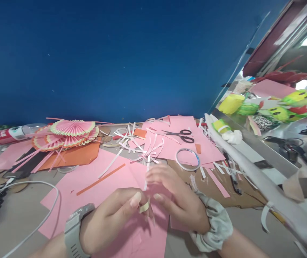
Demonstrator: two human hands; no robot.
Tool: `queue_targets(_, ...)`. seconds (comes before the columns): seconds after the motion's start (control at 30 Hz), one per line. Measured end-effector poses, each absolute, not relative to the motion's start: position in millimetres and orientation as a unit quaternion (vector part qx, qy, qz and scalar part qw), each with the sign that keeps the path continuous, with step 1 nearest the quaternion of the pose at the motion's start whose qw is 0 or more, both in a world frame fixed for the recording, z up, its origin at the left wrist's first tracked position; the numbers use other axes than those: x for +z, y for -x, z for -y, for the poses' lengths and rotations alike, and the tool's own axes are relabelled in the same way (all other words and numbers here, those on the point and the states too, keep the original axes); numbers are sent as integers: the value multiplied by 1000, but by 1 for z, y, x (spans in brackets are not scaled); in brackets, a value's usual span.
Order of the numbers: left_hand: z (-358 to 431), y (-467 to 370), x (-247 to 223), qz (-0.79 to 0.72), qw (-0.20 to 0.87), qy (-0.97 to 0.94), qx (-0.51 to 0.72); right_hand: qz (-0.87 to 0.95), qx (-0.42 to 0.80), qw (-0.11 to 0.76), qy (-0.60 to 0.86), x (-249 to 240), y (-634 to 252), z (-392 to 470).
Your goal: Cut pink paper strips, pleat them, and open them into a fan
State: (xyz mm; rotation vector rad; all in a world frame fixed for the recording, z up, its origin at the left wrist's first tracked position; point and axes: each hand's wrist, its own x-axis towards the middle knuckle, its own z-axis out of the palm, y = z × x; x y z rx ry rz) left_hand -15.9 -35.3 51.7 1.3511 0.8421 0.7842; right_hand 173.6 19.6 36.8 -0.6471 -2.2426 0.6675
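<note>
The left hand (pixel 113 212) holds a pale strip (pixel 144 206) at its fingers (pixel 135 199).

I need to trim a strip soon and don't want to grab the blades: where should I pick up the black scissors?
Best grip the scissors by the finger loops, reaching in from the right with the right hand. They lie flat on pink paper, loops to the right, blades pointing left, so that approach should avoid the edges.
</note>
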Motion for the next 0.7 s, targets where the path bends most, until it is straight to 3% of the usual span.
queue_targets(0.17,35,21,47,-454,558,-628,298,873,324,230,283,39,-172,-23)
queue_targets(0.43,44,37,28,-575,445,-624,287,929,190,200,246,30,-166,-17)
queue_targets(0.5,55,47,24,-585,375,-646,316,913,237,214,253,34,-170,-19)
queue_targets(0.57,69,57,19,-557,268,-751,234,876,314,226,289,41,-177,-22)
queue_targets(0.67,88,67,9,-517,229,-805,179,800,409,238,370,54,-189,-29)
queue_targets(0.7,93,69,3,-500,158,-843,121,779,427,249,387,58,-193,-31)
